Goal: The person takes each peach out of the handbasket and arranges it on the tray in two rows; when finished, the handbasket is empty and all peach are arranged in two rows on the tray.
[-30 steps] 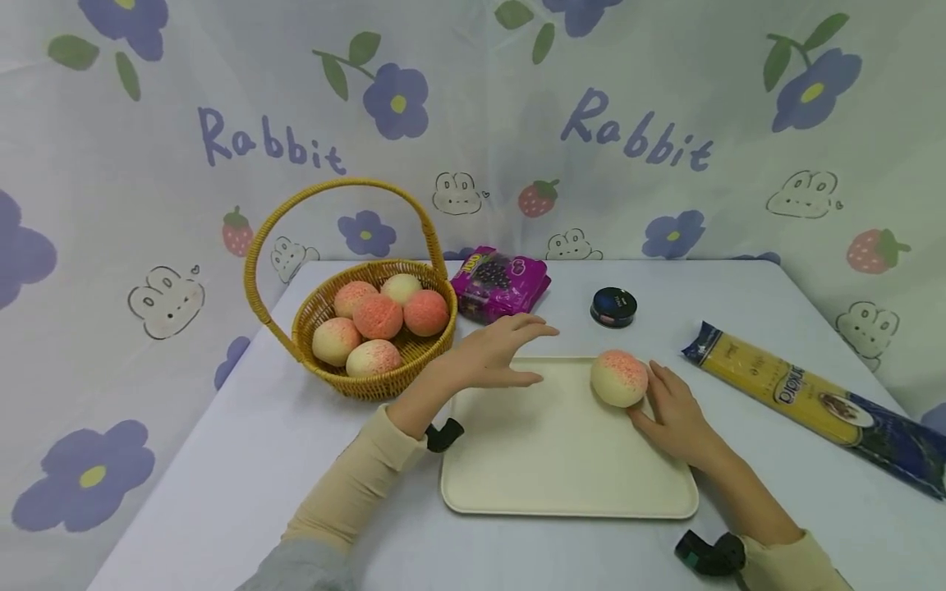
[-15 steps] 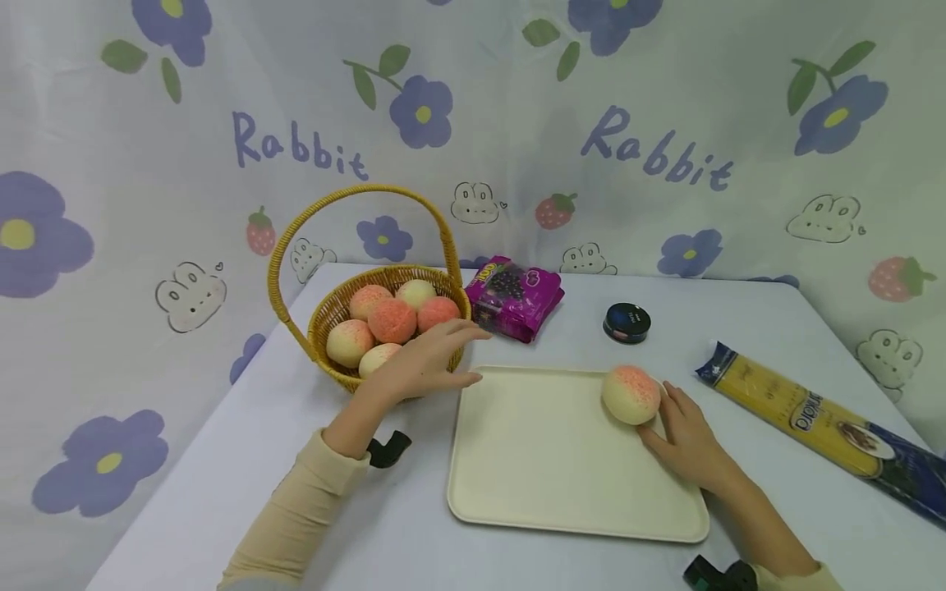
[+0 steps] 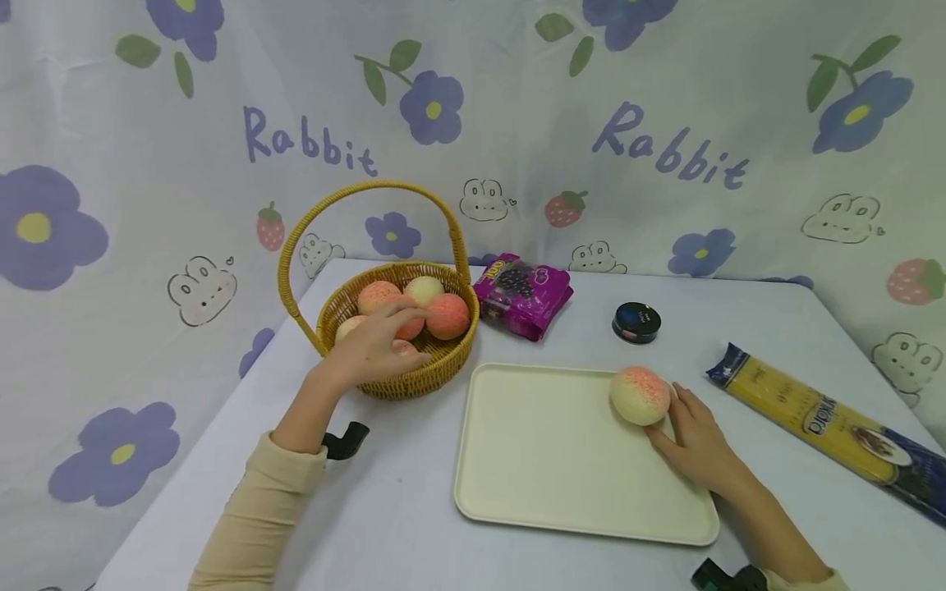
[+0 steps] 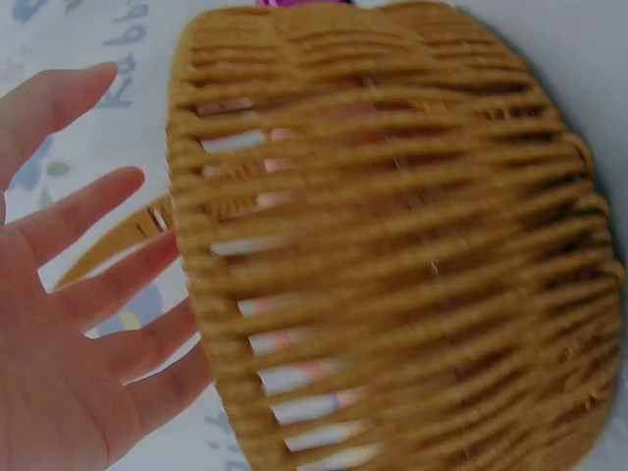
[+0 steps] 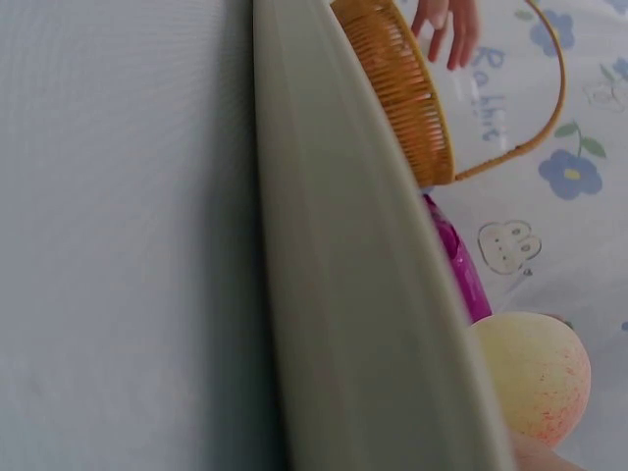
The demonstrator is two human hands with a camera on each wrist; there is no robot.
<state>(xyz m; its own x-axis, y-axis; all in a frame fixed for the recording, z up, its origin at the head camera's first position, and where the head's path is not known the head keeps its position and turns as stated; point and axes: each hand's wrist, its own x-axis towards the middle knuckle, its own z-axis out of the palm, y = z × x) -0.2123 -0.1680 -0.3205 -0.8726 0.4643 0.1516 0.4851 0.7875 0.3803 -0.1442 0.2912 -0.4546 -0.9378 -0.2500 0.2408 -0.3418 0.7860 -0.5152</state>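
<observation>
My left hand (image 3: 377,345) is over the wicker basket (image 3: 414,386), fingers spread above the peaches and holding nothing. In the left wrist view the fingers (image 4: 108,294) extend past the basket's rim. Pink and cream peaches (image 3: 447,317) lie in the basket, some partly hidden by this hand. One more peach (image 3: 637,396) sits near the back right corner of the cream tray (image 3: 562,468). My right hand (image 3: 698,443) cups its right side, thumb in front and fingers behind. The right wrist view shows that peach beyond the tray's side, a fingertip against it.
A purple packet with grapes on it (image 3: 523,297) lies right of the basket. Behind the tray stands a round black tin (image 3: 636,322). A long yellow and blue pasta packet (image 3: 828,423) lies at the right. The basket's tall handle (image 3: 369,187) arches up behind my left hand.
My left hand has moved left from above the tray to over the basket. My right hand stays beside the peach on the tray. The head view has shifted slightly.
</observation>
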